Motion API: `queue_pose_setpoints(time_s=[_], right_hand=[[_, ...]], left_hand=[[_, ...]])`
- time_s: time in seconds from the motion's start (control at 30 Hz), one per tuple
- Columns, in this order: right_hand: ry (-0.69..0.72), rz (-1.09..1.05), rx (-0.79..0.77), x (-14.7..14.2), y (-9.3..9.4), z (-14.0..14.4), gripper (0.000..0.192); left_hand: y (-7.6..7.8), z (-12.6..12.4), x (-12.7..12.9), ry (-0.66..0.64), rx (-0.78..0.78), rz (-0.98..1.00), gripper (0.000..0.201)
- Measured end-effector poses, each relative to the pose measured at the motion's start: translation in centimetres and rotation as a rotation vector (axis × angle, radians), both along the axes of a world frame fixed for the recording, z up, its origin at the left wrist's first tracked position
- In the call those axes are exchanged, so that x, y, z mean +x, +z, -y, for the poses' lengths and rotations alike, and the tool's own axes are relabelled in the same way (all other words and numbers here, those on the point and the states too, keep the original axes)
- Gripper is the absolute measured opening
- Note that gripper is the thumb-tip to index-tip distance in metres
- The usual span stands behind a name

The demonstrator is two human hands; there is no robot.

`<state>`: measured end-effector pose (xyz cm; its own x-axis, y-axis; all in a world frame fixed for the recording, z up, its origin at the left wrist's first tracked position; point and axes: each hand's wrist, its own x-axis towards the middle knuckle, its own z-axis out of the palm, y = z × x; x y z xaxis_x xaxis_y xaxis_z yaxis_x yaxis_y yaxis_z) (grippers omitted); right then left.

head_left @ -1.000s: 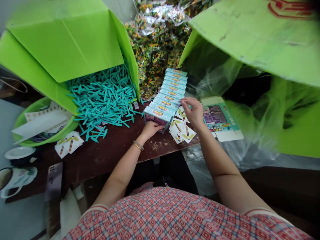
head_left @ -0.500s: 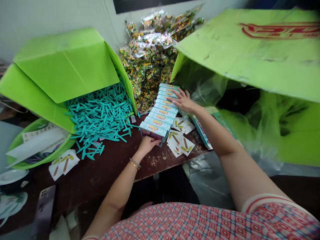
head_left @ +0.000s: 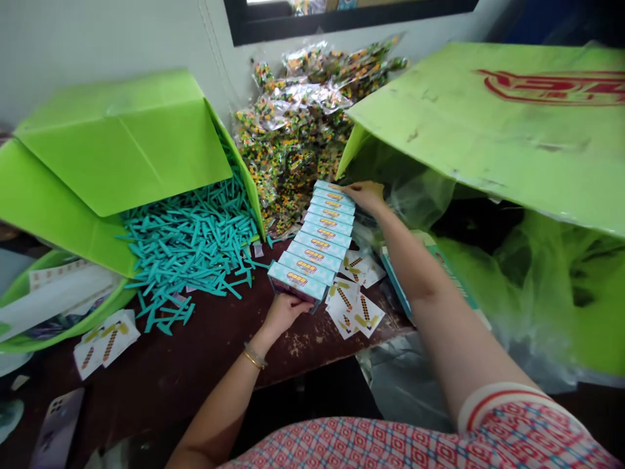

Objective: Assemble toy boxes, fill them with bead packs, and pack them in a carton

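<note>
A row of several light-blue small cardboard boxes (head_left: 319,244) stretches away from me across the dark table. My left hand (head_left: 286,316) is closed on the near end of the row, thumb against the front face of the nearest box and the other fingers partly hidden beneath it. At the far end, my right hand (head_left: 367,195) has its fingers bent against the right side of the last boxes; its fingertips are partly hidden. Printed cards (head_left: 352,306) showing a pickaxe picture lie just right of the row.
Turquoise plastic pickaxe-shaped pieces (head_left: 190,241) spill from a green box (head_left: 122,150) at left. Bagged colourful small parts (head_left: 293,143) are heaped behind. A large green carton (head_left: 527,130) with clear plastic stands right. More cards (head_left: 106,342) and a phone (head_left: 57,426) lie at left.
My right hand has moved from lying spread over the tops of the boxes to their far right edge, fingers now bent. My left hand stays at the near end. The camera view has tilted up.
</note>
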<state>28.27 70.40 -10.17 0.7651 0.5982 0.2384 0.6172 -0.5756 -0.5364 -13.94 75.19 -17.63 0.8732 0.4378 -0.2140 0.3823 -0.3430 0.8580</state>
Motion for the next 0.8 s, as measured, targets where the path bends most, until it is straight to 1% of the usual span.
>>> queue_pose_setpoints(time_s=[0.1,0.17,0.2,0.23,0.27,0.3,0.33,0.37,0.4,0.43,0.47,0.5,0.53,0.57,0.6,0.67,0.73,0.8], right_hand=[[-0.145,-0.086,-0.155,0.6,1.4,-1.0,0.053],[-0.169,-0.04,-0.21,-0.1,2.3,-1.3,0.057],[-0.148,0.007,-0.215,-1.3,2.7,-1.2,0.062],[-0.094,0.058,-0.205,-3.1,2.9,-0.8,0.068],[0.004,0.107,-0.179,-5.6,3.1,-0.2,0.074],[0.135,0.151,-0.14,-8.7,3.1,0.6,0.08],[0.298,0.177,-0.105,-12.2,3.0,1.6,0.085],[0.498,0.192,-0.088,-15.6,2.7,2.6,0.089],[0.644,0.2,-0.098,-18.8,2.3,3.6,0.092],[0.704,0.199,-0.119,-21.2,1.8,4.5,0.093],[0.691,0.191,-0.13,-22.7,1.3,5.1,0.094],[0.613,0.175,-0.134,-23.2,1.0,5.6,0.094],[0.498,0.155,-0.134,-22.7,0.8,5.8,0.096],[0.372,0.137,-0.132,-21.3,0.8,5.8,0.097],[0.259,0.13,-0.131,-19.4,1.0,5.7,0.097],[0.106,0.154,-0.128,-14.9,2.1,5.1,0.093],[0.042,0.168,-0.125,-11.0,3.6,4.1,0.085],[0.036,0.103,-0.167,-8.6,4.6,2.7,0.074]], left_hand=[[0.2,0.6,-0.1,0.064,-0.039,-0.003,0.025],[0.2,1.1,-0.4,0.108,-0.078,0.013,0.026],[0.2,1.4,-0.5,0.124,-0.099,0.029,0.025],[0.1,1.6,-0.7,0.136,-0.12,0.047,0.024],[0.0,1.8,-0.8,0.145,-0.137,0.065,0.023],[-0.1,2.0,-1.0,0.151,-0.151,0.08,0.021],[-0.2,2.1,-1.1,0.157,-0.162,0.094,0.02],[-0.3,2.2,-1.1,0.163,-0.17,0.108,0.019],[-0.3,2.2,-1.1,0.165,-0.173,0.117,0.019],[-0.4,2.2,-1.1,0.168,-0.174,0.122,0.02],[-0.4,2.1,-1.1,0.17,-0.174,0.124,0.021],[-0.4,2.1,-1.1,0.168,-0.175,0.121,0.022],[-0.4,2.0,-1.0,0.164,-0.179,0.117,0.023],[-0.5,2.0,-1.0,0.159,-0.192,0.113,0.024],[-0.5,1.9,-1.1,0.162,-0.22,0.114,0.023],[-0.8,2.0,-1.4,0.216,-0.355,0.118,0.02],[-1.2,2.2,-2.0,0.309,-0.503,0.116,0.024],[-1.5,2.1,-2.6,0.404,-0.646,0.102,0.037]])
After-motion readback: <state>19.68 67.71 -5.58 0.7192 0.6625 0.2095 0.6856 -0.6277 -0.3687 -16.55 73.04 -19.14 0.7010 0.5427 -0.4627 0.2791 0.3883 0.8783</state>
